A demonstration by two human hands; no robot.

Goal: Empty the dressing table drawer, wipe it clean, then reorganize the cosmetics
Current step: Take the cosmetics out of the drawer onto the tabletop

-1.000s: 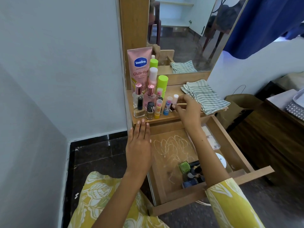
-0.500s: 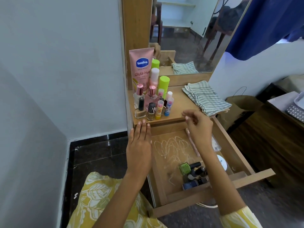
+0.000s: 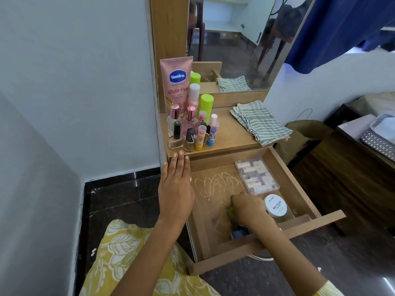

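Left hand [image 3: 176, 190] flat, fingers extended, at tabletop edge. Right hand [image 3: 249, 208] down in open drawer [image 3: 299, 190], curled over green bottle [image 3: 230, 211]; grip unconfirmed. Cosmetics [image 3: 190, 127] clustered upright on tabletop [image 3: 233, 135].

On the table top: 1 pink Vaseline tube [image 3: 175, 82], 2 pink-capped perfume bottles [image 3: 174, 119], 2 green-capped containers [image 3: 205, 104], 1 white-capped pink bottle [image 3: 193, 95], 1 striped cloth [image 3: 259, 122]. In the drawer [image 3: 277, 165]: 1 clear compartment box [image 3: 256, 178], 1 nail polish remover jar [image 3: 275, 205]. Lip balm count unclear.
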